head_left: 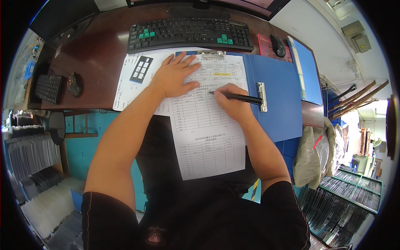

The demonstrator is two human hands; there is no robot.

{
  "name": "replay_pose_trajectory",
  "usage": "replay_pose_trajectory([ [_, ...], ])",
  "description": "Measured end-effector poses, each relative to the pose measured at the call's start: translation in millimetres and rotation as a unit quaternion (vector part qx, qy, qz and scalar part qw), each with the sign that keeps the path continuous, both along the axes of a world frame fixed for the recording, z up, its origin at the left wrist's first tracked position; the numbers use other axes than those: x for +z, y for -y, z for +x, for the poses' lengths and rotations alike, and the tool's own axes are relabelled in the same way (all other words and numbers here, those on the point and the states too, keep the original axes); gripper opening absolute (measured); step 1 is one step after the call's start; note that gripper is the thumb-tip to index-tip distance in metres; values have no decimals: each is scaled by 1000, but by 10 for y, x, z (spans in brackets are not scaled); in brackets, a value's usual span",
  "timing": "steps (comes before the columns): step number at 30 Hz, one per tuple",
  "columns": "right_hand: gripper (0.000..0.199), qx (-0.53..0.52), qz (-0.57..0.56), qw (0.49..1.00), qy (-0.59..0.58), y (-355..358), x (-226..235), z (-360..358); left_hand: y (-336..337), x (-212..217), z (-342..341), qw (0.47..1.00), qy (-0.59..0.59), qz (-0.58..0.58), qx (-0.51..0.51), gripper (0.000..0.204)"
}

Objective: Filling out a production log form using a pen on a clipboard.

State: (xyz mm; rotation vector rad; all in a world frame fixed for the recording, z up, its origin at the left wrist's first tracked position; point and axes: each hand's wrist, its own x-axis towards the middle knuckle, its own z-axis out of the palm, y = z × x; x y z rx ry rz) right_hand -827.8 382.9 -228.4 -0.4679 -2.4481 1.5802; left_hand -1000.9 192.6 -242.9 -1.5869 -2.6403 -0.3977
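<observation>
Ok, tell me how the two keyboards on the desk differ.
The large keyboard lies at the desk's far edge, facing the person, with several green keys among black ones. The small keyboard sits at the left end, turned sideways, all dark, visibly shorter. Both are black, each with a black mouse beside it.

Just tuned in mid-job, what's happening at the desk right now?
A person is filling in a printed form that lies on an open blue folder at a dark wooden desk. The right hand holds a black pen with its tip on the sheet, while the left hand lies flat on the paper. A black keyboard sits just beyond.
</observation>
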Motion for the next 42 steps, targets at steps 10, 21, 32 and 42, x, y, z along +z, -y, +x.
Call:
replay_pose_trajectory([
  [10,15,-15,-26,999,17,3,-3,13,1,7,7,1000,10,-17,10,62],
  [21,15,-5,-21,1000,19,21,24,6,7,11,9,1000,5,-3,3,62],
  [32,14,-9,-30,999,24,-15,-18,9,1,18,12,1000,3,-10,5,63],
  [42,13,-18,-25,999,27,-29,-42,3,5,28,13,1000,11,-12,6,63],
])
